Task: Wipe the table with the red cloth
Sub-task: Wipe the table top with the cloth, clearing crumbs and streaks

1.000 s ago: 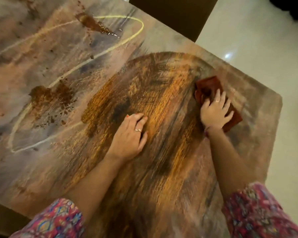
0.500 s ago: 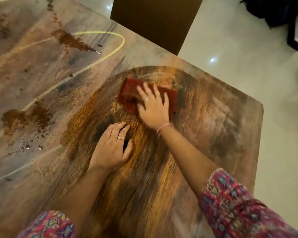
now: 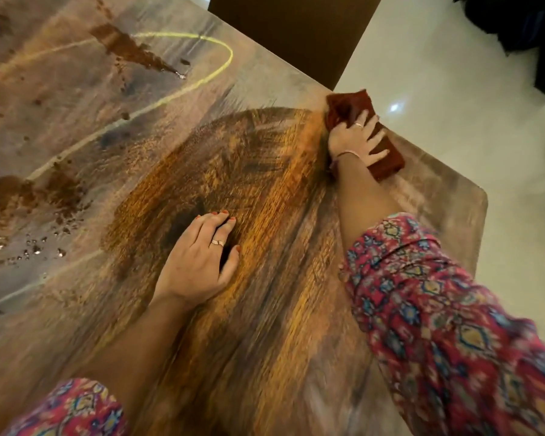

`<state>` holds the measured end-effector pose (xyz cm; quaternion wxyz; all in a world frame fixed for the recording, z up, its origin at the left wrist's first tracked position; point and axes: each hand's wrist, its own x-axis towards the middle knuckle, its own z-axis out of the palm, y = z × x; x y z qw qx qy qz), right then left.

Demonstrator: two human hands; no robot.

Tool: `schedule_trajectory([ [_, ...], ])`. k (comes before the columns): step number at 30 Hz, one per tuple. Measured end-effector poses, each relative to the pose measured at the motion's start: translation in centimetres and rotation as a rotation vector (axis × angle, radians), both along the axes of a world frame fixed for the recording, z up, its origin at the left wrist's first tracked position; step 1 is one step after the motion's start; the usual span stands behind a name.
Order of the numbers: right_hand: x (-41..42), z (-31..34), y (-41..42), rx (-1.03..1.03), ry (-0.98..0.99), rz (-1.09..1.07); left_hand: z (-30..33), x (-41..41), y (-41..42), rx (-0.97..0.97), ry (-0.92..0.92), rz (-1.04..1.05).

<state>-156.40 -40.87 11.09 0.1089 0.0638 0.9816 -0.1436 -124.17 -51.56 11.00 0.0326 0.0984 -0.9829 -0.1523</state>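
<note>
While the left hand (image 3: 199, 262) rests flat, the right hand (image 3: 354, 138), fingers seemingly spread, presses the red cloth (image 3: 387, 162) beneath.

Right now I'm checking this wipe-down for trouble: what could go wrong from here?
The red cloth under the right hand sits close to the table edge, so a further stroke outward could push it off. The brown spills and droplets lie unwiped on the far left and could be smeared or missed. The left hand rests on the streaked patch and may pick up residue.
</note>
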Motion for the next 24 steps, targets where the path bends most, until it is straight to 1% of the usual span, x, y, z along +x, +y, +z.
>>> schedule_trajectory([
  [1,1.3,0.1,-1.4,-0.007,0.018,0.095,0.0,0.0,0.0,0.002,0.0,-0.004],
  [2,2.9,0.1,-2.7,-0.01,0.041,0.241,0.1,0.0,0.1,0.005,0.003,-0.003],
  [5,9.5,-0.1,-5.2,-0.027,0.098,0.757,0.2,0.1,0.1,-0.009,0.003,0.001],
  [7,13.3,-0.4,-5.4,-0.027,0.106,1.056,0.2,0.1,0.1,-0.01,-0.025,-0.002],
  [9,14.4,-0.7,-5.0,-0.005,0.13,1.268,0.2,0.0,0.1,-0.007,-0.037,-0.003],
  [11,12.4,-0.6,-4.9,-0.002,0.147,1.361,0.2,0.0,0.1,0.012,-0.029,-0.001],
  [13,9.3,-0.5,-5.3,0.041,0.145,1.332,0.0,0.1,0.0,0.014,-0.017,-0.001],
  [14,7.4,-0.4,-5.6,0.058,0.134,1.25,-0.2,0.2,-0.1,0.015,-0.013,-0.003],
  [18,-1.7,-0.1,-3.9,0.022,0.064,0.724,-0.5,0.2,-0.1,0.041,-0.018,0.011],
  [20,-4.8,-0.1,-1.0,0.021,0.011,0.548,-0.5,0.1,-0.1,0.048,-0.02,0.014],
  [22,-5.5,0.0,2.2,0.014,-0.029,0.432,-0.3,0.1,-0.1,0.047,-0.018,0.012],
  [24,-4.3,-0.3,5.1,0.023,-0.014,0.362,-0.2,0.2,-0.1,0.047,-0.024,0.014],
])
